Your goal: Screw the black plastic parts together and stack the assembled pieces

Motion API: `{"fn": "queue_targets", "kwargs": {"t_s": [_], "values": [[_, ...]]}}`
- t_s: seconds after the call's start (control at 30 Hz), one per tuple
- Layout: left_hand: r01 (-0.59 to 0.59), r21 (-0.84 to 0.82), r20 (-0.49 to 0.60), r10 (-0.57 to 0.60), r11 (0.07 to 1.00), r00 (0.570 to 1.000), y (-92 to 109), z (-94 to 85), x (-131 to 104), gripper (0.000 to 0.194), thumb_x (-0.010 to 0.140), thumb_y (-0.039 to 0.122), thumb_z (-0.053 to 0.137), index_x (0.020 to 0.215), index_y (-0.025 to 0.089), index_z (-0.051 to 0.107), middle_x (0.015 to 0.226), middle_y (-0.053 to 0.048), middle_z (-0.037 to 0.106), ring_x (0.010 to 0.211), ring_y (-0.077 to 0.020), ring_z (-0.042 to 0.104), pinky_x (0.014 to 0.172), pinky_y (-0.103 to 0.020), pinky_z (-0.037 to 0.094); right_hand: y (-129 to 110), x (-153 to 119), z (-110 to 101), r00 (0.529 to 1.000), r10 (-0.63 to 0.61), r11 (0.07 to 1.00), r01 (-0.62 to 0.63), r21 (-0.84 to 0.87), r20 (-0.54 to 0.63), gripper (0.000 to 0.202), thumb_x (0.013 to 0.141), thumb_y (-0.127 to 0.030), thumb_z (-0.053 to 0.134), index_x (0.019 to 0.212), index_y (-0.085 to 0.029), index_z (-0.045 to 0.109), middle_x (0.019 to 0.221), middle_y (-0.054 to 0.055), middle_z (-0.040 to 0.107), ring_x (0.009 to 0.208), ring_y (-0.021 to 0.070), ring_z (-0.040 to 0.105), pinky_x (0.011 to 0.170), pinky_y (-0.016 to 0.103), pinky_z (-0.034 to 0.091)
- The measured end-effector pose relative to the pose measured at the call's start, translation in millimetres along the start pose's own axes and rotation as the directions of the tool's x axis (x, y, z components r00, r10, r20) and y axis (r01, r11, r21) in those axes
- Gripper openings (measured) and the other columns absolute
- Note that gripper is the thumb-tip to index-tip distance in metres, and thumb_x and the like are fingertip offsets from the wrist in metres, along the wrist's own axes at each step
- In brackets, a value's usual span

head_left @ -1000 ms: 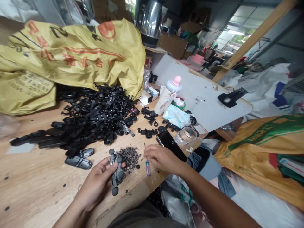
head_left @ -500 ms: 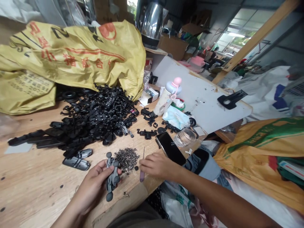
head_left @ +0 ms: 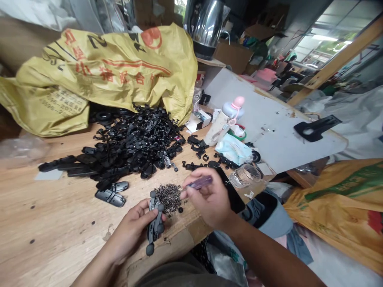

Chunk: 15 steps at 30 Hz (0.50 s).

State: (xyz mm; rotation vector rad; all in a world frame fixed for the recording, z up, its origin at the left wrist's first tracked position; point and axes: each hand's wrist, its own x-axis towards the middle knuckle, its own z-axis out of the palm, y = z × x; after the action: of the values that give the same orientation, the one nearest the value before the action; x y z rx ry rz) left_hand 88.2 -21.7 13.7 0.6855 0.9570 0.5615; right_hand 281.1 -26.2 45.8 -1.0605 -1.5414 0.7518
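Clasping the dark bracket (head_left: 154, 225) in the left grip (head_left: 134, 225), closed around its middle, just beside the heap of tiny parts (head_left: 168, 195) on the counter (head_left: 66, 223); and pinching the purple screwdriver (head_left: 201, 182) in the right grip (head_left: 213, 201), fingers curled tight around the handle.

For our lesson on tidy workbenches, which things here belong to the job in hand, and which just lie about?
Likely in the job:
grey part, in the left hand
screwdriver, in the right hand
tiny pieces
black parts

Likely just lying about:
bottle
phone
glass
kettle
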Motion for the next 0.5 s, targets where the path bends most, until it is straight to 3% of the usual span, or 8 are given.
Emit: {"fn": "queue_targets", "kwargs": {"t_s": [0.17,0.27,0.37,0.43,0.5], "values": [[-0.021,0.008,0.015,0.021,1.000,1.000,-1,1.6,-1,0.020,0.075,0.031,0.060,0.088,0.018,0.052,0.072,-0.002,0.065,0.056,-0.0109,0.057,0.054,-0.022,0.043,-3,-2,21,0.997,-0.007,0.992,0.016,-0.124,0.075,0.019,0.078,-0.012,0.049,0.094,-0.021,0.042,0.084,0.003,0.058,0.072,0.0130,0.060,0.068,0.029,0.051],[-0.039,0.031,0.017,0.039,0.999,0.999,-2,-0.1,-1,0.018,0.076,0.032,0.059,0.085,0.018,0.053,0.071,-0.001,0.063,0.059,-0.0115,0.057,0.056,-0.023,0.043,-1,1,21,0.980,-0.116,0.965,0.150,-0.217,0.161,0.019,0.078,-0.012,0.047,0.095,-0.020,0.042,0.084,0.005,0.058,0.074,0.0143,0.060,0.068,0.029,0.051],[-0.093,0.094,0.012,0.092,0.991,0.996,-4,-1.5,2,0.016,0.076,0.031,0.058,0.083,0.018,0.054,0.070,0.000,0.062,0.062,-0.0109,0.055,0.062,-0.023,0.043,-2,6,19,0.871,-0.300,0.891,0.401,-0.211,0.389,0.018,0.079,-0.009,0.042,0.095,-0.018,0.041,0.082,0.007,0.059,0.079,0.0166,0.059,0.069,0.030,0.051],[-0.134,0.130,0.015,0.133,0.982,0.991,-5,-1.8,3,0.015,0.075,0.031,0.059,0.082,0.018,0.055,0.070,0.001,0.063,0.065,-0.0110,0.055,0.065,-0.022,0.043,-6,9,17,0.821,-0.321,0.869,0.454,-0.198,0.472,0.018,0.079,-0.008,0.040,0.094,-0.017,0.042,0.080,0.007,0.059,0.078,0.0169,0.059,0.068,0.030,0.051],[-0.126,0.124,0.021,0.124,0.984,0.992,-5,-1.6,5,0.015,0.076,0.032,0.058,0.083,0.018,0.054,0.068,0.001,0.063,0.063,-0.0111,0.056,0.063,-0.022,0.044,-10,9,15,0.868,-0.269,0.896,0.384,-0.223,0.417,0.017,0.080,-0.009,0.041,0.095,-0.017,0.042,0.081,0.008,0.058,0.076,0.0161,0.058,0.067,0.029,0.051]]}}
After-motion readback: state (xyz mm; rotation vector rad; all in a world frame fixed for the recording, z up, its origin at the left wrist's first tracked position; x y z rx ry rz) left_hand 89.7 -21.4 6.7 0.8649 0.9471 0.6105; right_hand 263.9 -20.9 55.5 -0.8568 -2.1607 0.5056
